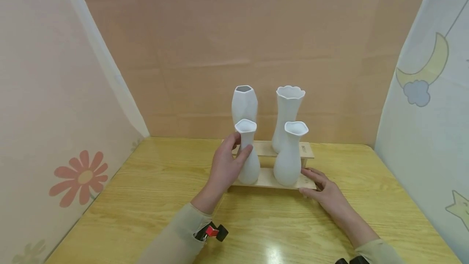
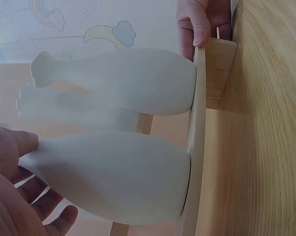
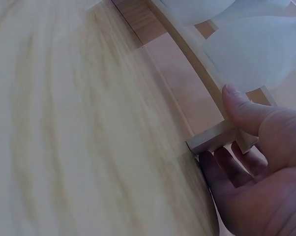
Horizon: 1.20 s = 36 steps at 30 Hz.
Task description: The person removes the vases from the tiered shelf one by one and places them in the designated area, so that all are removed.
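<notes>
Four white vases are carried by a two-tier wooden stand on the tabletop, two near, two far. Near-left vase, on lower tier, is grasped round the neck by left hand; stand's right end is gripped by right hand.
</notes>
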Motion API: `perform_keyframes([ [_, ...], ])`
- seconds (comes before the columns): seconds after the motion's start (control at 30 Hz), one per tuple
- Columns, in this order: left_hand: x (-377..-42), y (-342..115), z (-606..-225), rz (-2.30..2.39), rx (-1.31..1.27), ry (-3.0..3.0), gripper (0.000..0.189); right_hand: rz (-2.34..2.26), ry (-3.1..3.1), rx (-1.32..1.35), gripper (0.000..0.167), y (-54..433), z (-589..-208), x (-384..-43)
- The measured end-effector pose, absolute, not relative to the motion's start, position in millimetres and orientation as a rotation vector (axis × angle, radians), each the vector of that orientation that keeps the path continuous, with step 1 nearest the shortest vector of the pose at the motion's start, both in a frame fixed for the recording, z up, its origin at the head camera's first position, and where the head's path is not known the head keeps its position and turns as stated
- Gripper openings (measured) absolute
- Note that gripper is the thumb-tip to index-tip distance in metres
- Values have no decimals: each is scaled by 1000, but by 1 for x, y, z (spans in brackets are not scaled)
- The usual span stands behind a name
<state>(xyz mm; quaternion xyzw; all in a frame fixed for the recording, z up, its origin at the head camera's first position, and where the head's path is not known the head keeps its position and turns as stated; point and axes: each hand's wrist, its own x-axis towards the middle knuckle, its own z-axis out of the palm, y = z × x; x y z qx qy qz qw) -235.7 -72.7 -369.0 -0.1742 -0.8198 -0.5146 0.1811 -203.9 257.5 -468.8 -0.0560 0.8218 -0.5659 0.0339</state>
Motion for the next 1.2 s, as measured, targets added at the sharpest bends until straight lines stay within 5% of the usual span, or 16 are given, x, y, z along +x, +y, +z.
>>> perform_keyframes([
  [1.2,-248,-79,-360,-1538,-500,-2259,47,-1814,2482,-192,72,268,-473,-216],
])
